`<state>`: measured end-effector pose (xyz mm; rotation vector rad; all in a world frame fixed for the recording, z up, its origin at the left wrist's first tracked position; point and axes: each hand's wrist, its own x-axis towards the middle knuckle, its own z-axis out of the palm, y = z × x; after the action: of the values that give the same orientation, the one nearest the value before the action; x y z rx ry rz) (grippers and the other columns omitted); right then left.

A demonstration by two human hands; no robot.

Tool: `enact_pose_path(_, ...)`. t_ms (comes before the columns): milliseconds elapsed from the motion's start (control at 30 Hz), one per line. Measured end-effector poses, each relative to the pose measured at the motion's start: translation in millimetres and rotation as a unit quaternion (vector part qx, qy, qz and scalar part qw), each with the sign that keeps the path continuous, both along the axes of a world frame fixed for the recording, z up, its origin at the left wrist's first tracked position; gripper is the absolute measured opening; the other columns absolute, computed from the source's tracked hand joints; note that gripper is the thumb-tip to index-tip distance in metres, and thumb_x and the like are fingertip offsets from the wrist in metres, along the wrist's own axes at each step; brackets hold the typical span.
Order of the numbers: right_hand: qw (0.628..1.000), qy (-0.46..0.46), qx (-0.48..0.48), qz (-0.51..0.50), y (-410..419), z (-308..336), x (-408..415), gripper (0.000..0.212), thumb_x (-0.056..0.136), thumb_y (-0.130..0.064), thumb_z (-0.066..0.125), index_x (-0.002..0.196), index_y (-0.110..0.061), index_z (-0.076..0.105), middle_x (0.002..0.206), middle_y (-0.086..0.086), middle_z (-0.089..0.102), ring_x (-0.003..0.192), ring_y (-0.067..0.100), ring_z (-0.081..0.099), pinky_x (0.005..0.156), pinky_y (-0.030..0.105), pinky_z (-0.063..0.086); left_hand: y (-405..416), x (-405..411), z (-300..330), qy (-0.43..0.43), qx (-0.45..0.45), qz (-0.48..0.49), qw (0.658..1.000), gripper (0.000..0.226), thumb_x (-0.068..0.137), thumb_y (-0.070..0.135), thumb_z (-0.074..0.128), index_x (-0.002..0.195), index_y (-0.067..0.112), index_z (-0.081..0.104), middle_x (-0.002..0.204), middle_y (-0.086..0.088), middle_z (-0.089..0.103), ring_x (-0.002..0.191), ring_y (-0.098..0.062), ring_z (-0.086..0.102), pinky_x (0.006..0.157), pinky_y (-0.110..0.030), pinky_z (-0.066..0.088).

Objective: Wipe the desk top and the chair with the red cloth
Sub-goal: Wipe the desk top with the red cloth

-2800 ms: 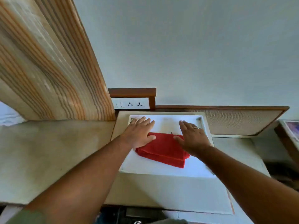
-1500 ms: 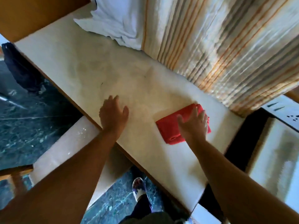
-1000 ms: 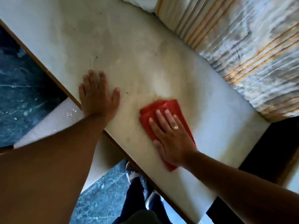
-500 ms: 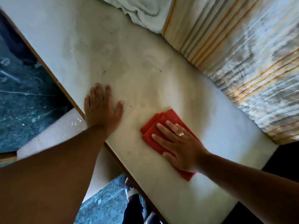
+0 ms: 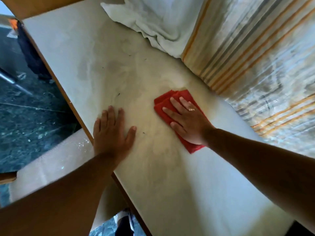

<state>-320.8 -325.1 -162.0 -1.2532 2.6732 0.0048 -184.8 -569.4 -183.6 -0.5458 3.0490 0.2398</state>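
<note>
The left hand (image 5: 111, 133) lies flat on the desk (image 5: 179, 184) by its left edge, fingers spread, holding nothing. To its right the right hand (image 5: 186, 122) presses flat on the red cloth (image 5: 179, 97), fingers slightly spread; the folded cloth shows beyond the fingertips. The chair (image 5: 51, 160) stands left, under the desk edge. Farther off, a white cloth (image 5: 153, 23) and a striped curtain (image 5: 238, 48) rest on the desk.

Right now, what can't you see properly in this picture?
Head view only:
- Red cloth: its middle hides under the right hand.
- Chair: partly behind the left hand's arm and under the desk.
- Shoe: cut off by the picture's edge.
</note>
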Motion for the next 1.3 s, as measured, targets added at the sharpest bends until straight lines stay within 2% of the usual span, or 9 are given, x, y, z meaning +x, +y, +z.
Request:
enact_pose_path(67,0.999,0.029,-0.004,-0.033,29.1,2.7,-28.3,0.058,0.096,-0.052,0.018,0.151,-0.034,0.024,0.161,0.008,0.018,0.146,0.033,0.018,0.121,0.036,0.003,0.7,-0.3,-0.5,-0.010,-0.001,0.000,1.000,0.078,0.095,0.062,0.021,0.158,0.017,0.016,0.165,-0.019,0.015,0.152,-0.036,0.015,0.122,-0.050,0.014)
enact_pose_path(200,0.949,0.024,0.003,-0.313,13.8,10.8,-75.2,0.058,0.098,-0.048,0.019,0.154,-0.033,0.013,0.164,0.004,0.008,0.145,0.034,0.019,0.115,0.047,0.023,-0.6,-0.8,1.2,-0.018,-0.001,-0.001,1.000,0.079,0.094,0.062,0.021,0.158,0.017,0.016,0.165,-0.019,0.015,0.151,-0.037,0.016,0.121,-0.051,0.016)
enact_pose_path(333,0.999,0.036,0.007,-0.029,-18.8,-3.5,19.7,0.057,0.098,-0.041,0.022,0.150,-0.022,0.033,0.158,0.014,0.027,0.144,0.043,0.019,0.117,0.054,0.017,1.9,1.0,6.9,-0.018,0.015,-0.007,1.000,0.079,0.093,0.059,0.023,0.158,0.014,0.022,0.163,-0.022,0.020,0.149,-0.040,0.022,0.119,-0.052,0.017)
enact_pose_path(433,0.998,0.017,0.005,0.062,19.7,5.0,40.1,0.053,0.098,-0.042,0.036,0.148,-0.026,0.037,0.158,0.012,0.026,0.147,0.036,0.017,0.119,0.045,0.015,1.9,3.2,5.1,-0.023,0.015,-0.016,0.999,0.078,0.093,0.057,0.025,0.157,0.012,0.023,0.162,-0.023,0.022,0.148,-0.041,0.023,0.119,-0.053,0.017)
enact_pose_path(633,0.964,0.003,0.049,-0.260,-35.1,10.7,6.0,0.060,0.099,-0.048,0.020,0.155,-0.029,0.007,0.163,0.014,0.001,0.148,0.040,0.001,0.120,0.051,0.007,3.2,3.8,12.1,-0.001,0.072,-0.013,0.997,0.075,0.096,0.052,0.017,0.157,0.008,0.021,0.163,-0.024,0.017,0.151,-0.040,0.018,0.121,-0.054,0.012)
enact_pose_path(833,0.997,-0.045,0.021,0.065,-25.5,7.4,125.6,0.059,0.097,-0.045,0.038,0.152,-0.031,0.025,0.162,0.010,0.015,0.148,0.037,0.010,0.119,0.047,0.010,-61.1,-11.1,18.4,0.111,0.160,-0.006,0.981,0.077,0.099,0.051,0.019,0.155,-0.002,0.015,0.162,-0.026,0.014,0.151,-0.042,0.013,0.121,-0.049,0.003)
enact_pose_path(1067,0.967,-0.042,0.064,-0.242,-96.9,9.1,20.1,0.064,0.100,-0.047,0.027,0.153,-0.031,-0.005,0.163,0.012,-0.009,0.147,0.041,-0.008,0.119,0.052,0.004,-180.3,-113.1,-4.1,-0.003,0.012,-0.025,1.000,0.083,0.098,0.061,0.015,0.158,0.005,0.000,0.166,-0.020,-0.005,0.153,-0.039,-0.004,0.124,-0.049,0.001)
enact_pose_path(1167,0.988,-0.043,0.036,-0.147,-145.0,2.8,65.3,0.066,0.097,-0.052,0.028,0.153,-0.037,-0.003,0.163,0.008,-0.007,0.147,0.040,-0.009,0.118,0.056,0.003,-179.4,-124.7,-10.6,0.015,0.016,-0.021,1.000,0.084,0.098,0.061,0.021,0.158,0.006,0.002,0.165,-0.022,0.000,0.152,-0.039,-0.001,0.123,-0.049,0.000)
enact_pose_path(1300,0.997,-0.055,0.056,0.020,-99.5,10.0,109.1,0.066,0.095,-0.052,0.036,0.154,-0.036,0.011,0.164,0.007,0.004,0.148,0.036,0.004,0.114,0.053,0.001,-203.0,-159.4,-1.6,0.062,0.014,-0.049,0.997,0.085,0.096,0.063,0.021,0.158,0.007,0.005,0.165,-0.023,0.003,0.152,-0.041,0.001,0.122,-0.050,-0.002)
